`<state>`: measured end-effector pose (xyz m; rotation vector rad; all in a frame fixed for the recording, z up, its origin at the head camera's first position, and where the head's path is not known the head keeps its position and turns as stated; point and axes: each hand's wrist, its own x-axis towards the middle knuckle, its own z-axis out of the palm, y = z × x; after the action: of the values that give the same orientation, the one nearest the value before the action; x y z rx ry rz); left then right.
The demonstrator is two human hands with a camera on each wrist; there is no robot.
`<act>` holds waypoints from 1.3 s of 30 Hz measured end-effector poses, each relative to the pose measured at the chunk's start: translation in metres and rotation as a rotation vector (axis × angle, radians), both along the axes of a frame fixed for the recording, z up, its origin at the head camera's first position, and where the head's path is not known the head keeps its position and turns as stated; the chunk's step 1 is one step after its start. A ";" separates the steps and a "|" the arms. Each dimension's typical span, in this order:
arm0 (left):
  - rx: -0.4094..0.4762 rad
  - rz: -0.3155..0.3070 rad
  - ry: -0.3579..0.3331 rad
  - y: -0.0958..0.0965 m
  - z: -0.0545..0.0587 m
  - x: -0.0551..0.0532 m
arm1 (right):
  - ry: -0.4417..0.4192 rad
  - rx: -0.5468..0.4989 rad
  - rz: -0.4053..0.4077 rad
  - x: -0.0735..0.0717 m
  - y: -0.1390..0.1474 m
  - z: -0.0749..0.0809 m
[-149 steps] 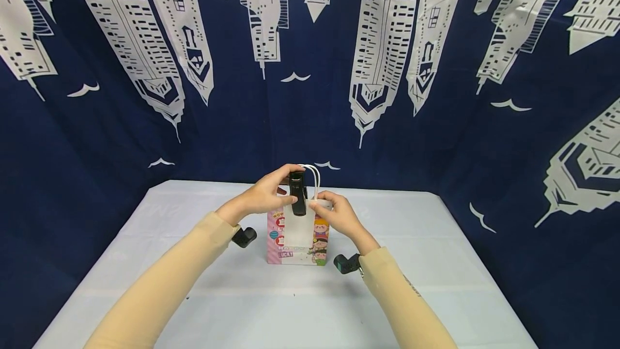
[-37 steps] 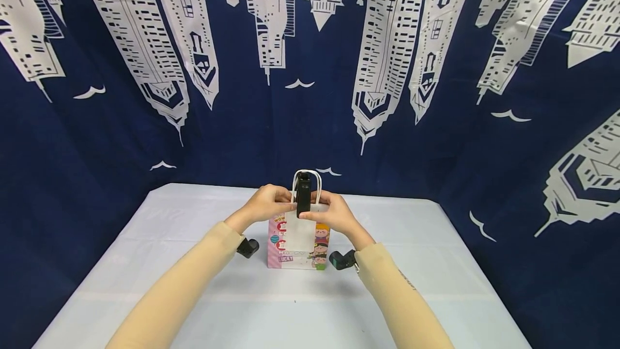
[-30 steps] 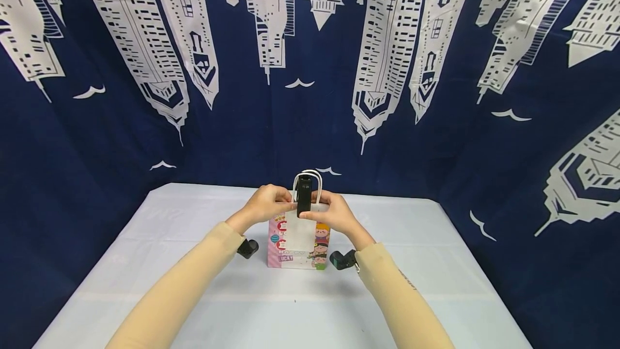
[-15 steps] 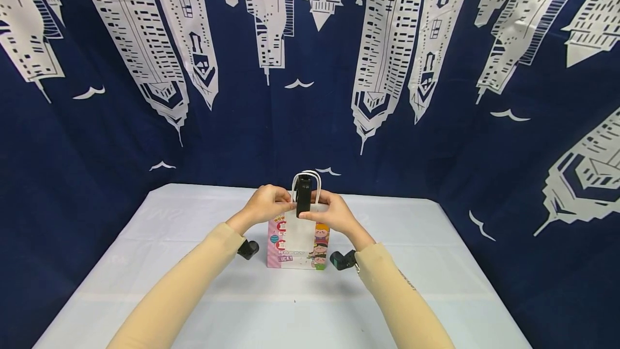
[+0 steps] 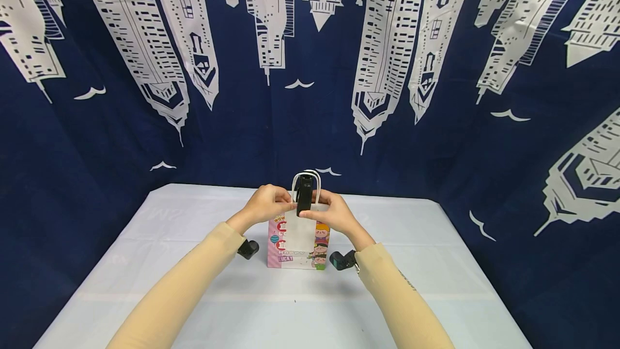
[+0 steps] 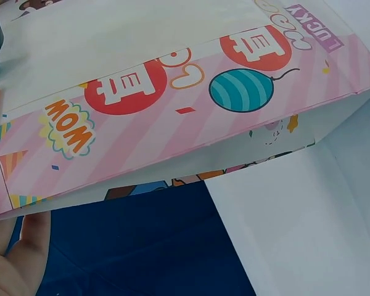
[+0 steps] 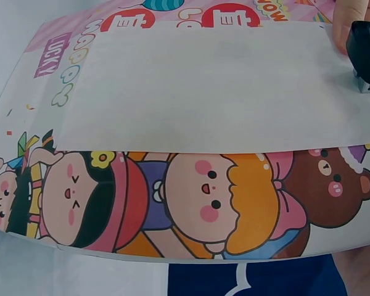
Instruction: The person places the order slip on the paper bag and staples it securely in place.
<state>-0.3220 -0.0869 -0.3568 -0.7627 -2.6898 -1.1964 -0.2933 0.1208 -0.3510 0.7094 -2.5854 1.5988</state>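
Note:
A pink and white cartoon gift bag [image 5: 275, 252] stands upright on the table, with a plain white sheet of paper [image 5: 300, 236] flat against its front. Its white cord handles [image 5: 318, 183] loop up above the rim. A black stapler [image 5: 304, 194] sits upright over the middle of the top edge. My right hand [image 5: 337, 215] grips the stapler, thumb in front near its lower end and fingers behind the bag. To its left, my left hand [image 5: 265, 203] pinches the bag's top edge, thumb on the front; in the left wrist view its fingers [image 6: 34, 246] show behind the bag.
The bag rests on a white-covered table [image 5: 194, 316]. Behind it hangs a dark blue curtain [image 5: 310, 128] with white building prints. Black cameras [image 5: 248, 249] are worn at both wrists.
Five seconds ago the left hand held the stapler and the right pinched the bag's right top edge. Now the right hand has the stapler, the left the edge. Over the last second, the stapler tilts slightly.

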 end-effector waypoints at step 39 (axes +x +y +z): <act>0.027 -0.166 -0.174 0.005 0.008 -0.003 | 0.052 -0.024 0.001 -0.001 -0.002 -0.003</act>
<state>-0.3251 -0.0818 -0.3487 -0.9356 -2.7866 -1.3947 -0.2939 0.1191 -0.3545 0.7409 -2.5262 1.5869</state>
